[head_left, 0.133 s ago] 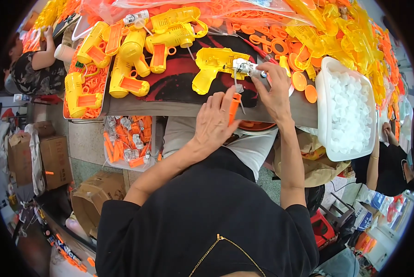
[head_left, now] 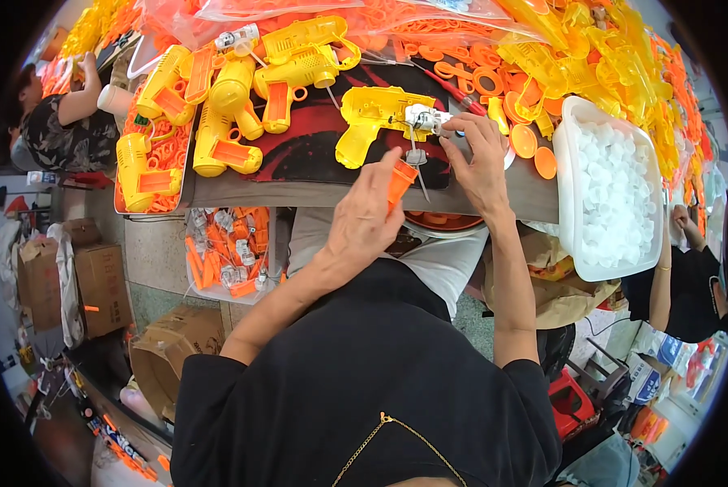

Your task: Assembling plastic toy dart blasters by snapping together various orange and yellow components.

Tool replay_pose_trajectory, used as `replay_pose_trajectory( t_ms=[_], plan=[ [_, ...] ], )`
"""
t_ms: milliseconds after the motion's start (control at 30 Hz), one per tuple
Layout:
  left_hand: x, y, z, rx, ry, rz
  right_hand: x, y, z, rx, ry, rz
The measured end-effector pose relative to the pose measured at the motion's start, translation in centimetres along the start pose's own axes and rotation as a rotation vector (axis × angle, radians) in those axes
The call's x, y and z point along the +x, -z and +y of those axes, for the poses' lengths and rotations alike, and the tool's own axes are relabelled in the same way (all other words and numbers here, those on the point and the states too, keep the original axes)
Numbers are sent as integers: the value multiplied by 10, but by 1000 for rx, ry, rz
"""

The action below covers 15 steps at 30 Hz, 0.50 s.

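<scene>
My left hand holds a small orange plastic piece just above the table's near edge. My right hand rests its fingertips on a small white motor part with thin wires, seated in an open yellow toy gun half-shell. The shell lies on a dark red and black mat. The two hands are close together, the left slightly nearer me.
Several assembled yellow-and-orange toy guns lie at the left of the table. A white bin of white caps sits right. Orange rings and yellow shells pile at the back. A tray of orange parts sits below. People work at both sides.
</scene>
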<state>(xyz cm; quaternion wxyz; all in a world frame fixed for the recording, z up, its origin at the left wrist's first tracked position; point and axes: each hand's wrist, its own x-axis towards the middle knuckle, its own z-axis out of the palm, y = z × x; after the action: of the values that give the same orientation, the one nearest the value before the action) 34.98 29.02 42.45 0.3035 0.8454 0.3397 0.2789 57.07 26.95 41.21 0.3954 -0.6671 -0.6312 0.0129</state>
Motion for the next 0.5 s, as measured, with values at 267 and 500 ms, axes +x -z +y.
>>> replay_pose_trajectory(
  t_ms=[267, 500],
  plan=[
    [32, 39, -25, -85, 83, -4, 9, -5, -11, 50, 75, 2],
    [70, 46, -70, -188, 97, -127, 28, -8, -14, 10, 182, -93]
  ],
)
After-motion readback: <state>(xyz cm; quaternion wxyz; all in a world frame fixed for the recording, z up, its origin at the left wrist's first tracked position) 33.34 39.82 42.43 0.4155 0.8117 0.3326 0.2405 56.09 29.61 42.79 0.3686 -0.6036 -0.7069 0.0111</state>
